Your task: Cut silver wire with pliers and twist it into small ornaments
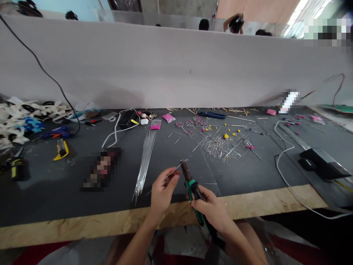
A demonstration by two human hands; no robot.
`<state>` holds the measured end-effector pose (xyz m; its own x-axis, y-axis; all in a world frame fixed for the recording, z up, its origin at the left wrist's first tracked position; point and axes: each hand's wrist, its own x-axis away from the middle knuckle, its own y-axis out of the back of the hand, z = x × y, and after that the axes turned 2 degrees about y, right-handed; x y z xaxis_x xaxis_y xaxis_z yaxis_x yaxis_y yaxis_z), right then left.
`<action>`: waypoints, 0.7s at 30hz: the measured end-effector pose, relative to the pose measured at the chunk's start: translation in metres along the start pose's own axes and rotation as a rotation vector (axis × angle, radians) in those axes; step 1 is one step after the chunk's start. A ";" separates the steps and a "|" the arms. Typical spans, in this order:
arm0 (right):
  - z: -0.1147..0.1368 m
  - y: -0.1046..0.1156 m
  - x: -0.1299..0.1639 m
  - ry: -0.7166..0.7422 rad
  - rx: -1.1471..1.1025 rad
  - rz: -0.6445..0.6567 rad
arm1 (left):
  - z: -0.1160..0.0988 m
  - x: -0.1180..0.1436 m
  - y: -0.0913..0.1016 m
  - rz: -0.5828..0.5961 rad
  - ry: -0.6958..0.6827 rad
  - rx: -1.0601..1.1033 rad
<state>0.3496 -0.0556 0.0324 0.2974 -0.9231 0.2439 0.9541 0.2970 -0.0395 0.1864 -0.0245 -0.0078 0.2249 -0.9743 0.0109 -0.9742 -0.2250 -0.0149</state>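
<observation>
1. A dark grey counter with a pale wooden near edge (68, 200) stretched across the scene from left to right.
2. A flat white partition (138, 66) stood along the counter's far side.
3. A loose heap of short silver wire pieces (220, 147), with small yellow lumps around its far side, lay right of the middle.
4. A bundle of long straight silver wires (145, 160) lay left of the middle, running from near to far.
5. Pliers with green-and-black handles and a brownish metal head (190, 186) pointed far and slightly left, at the near middle.
6. The right hand (212, 206) had its fingers wrapped around the handles.
7. The left hand (162, 191) had its fingers pinching a thin silver wire (174, 170).
8. That wire slanted far and right to the pliers' tip.
</observation>
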 end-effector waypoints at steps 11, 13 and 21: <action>-0.004 -0.003 0.003 0.048 0.108 0.034 | 0.002 -0.003 -0.015 -0.220 -0.255 -0.164; -0.006 -0.003 0.002 0.055 0.127 0.031 | 0.004 -0.004 -0.011 -0.236 -0.323 -0.243; -0.001 -0.002 0.000 0.073 0.117 0.074 | 0.003 -0.006 0.002 -0.248 -0.457 -0.394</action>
<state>0.3472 -0.0562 0.0316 0.3726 -0.9117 0.1731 0.9201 0.3872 0.0591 0.1832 -0.0191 -0.0107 0.3434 -0.8186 -0.4604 -0.8062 -0.5084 0.3025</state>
